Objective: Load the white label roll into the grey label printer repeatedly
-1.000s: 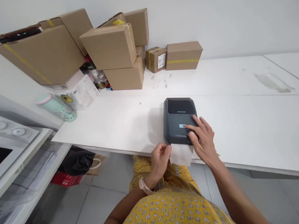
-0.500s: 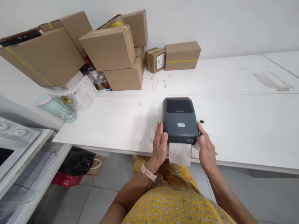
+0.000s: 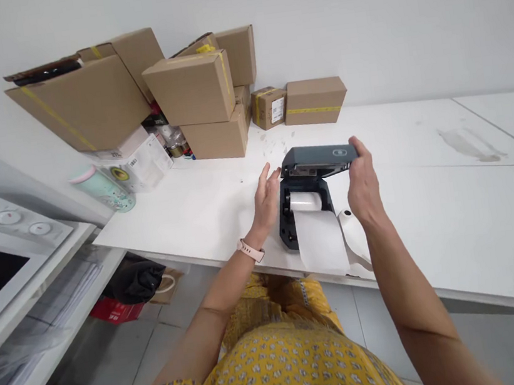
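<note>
A dark grey label printer (image 3: 290, 238) stands on the white table with its lid (image 3: 318, 156) tilted up. Inside sits a white paper roll (image 3: 305, 201), and a white paper strip (image 3: 321, 241) runs from it over the front toward the table edge. My right hand (image 3: 363, 185) grips the lid's right front corner. At the lid's left side is my left hand (image 3: 266, 197), open, its fingers stretched out; whether the fingertips touch the lid I cannot tell. A second white roll (image 3: 353, 230) lies right of the printer, partly behind my right wrist.
Cardboard boxes (image 3: 191, 87) are stacked at the back left, with two smaller boxes (image 3: 315, 101) by the wall. A mint green tumbler (image 3: 104, 188) stands at the table's left end. A white microwave (image 3: 19, 224) is on a shelf at far left.
The printer's lid has gone from closed to raised, showing the roll inside. My right hand has moved up with the lid; my left hand has slid up and forward along the side.
</note>
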